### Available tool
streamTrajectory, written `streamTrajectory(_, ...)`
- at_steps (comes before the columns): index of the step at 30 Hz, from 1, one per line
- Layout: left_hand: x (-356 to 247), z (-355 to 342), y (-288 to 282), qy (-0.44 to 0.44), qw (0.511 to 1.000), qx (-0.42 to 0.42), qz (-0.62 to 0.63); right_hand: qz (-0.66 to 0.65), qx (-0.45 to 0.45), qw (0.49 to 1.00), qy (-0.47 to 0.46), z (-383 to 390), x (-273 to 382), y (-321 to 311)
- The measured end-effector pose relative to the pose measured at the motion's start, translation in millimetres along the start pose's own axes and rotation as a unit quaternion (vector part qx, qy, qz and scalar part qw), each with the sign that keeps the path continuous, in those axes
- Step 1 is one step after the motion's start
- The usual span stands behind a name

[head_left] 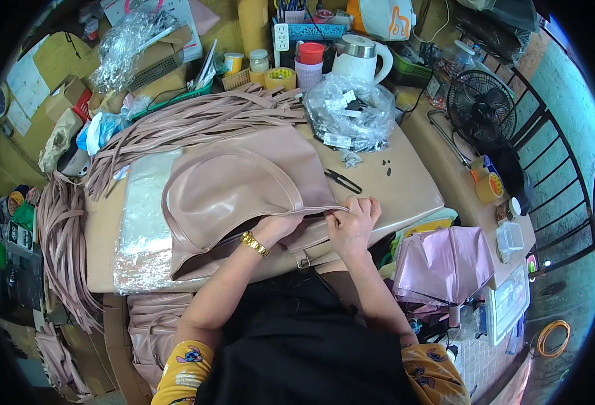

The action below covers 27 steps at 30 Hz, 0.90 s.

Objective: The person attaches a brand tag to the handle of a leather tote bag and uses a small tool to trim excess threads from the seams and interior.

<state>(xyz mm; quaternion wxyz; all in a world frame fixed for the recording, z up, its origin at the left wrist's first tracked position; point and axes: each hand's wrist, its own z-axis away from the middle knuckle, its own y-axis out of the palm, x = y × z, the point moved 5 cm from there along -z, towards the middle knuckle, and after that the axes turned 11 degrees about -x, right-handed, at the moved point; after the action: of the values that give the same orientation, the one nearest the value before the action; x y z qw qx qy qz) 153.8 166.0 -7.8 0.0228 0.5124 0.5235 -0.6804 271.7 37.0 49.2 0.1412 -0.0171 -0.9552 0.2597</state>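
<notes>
A dusty-pink leather-look tote bag (240, 182) lies on its side on the padded tan work table (412, 182), its opening toward me and one handle looped over its upper panel. My left hand (278, 228), with a gold watch on the wrist, reaches into the opening below the handle's base; its fingers are hidden by the bag. At the right end of the opening, my right hand (353, 226) pinches the bag's edge between thumb and fingers. Beyond that hand lies a slim black tool (343, 181) resembling thread snips. A small metal buckle (303, 260) hangs below the bag.
Bundles of pink straps (196, 121) cover the back of the table and hang over its left side. A plastic-wrapped bundle (351, 111), white kettle (361, 59) and yellow tape rolls (280, 79) stand behind. To the right are a black fan (481, 104) and a folded pink umbrella (446, 263).
</notes>
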Motion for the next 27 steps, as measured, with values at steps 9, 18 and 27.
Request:
streamTrajectory(9,16.6,-0.6,13.4,-0.116,0.974,0.170,0.099,-0.076,0.090,0.987,0.109,3.5,-12.5,17.9)
streamTrajectory(18,7.5,1.1,7.9,-0.022,0.977,0.133,0.166,-0.231,0.121,0.950,0.171,4.9,-25.0,19.9)
streamTrajectory(27,146.2,-48.9,40.5,-0.050,0.992,-0.100,-0.063,-0.312,0.035,0.931,0.188,2.2,17.9,32.3)
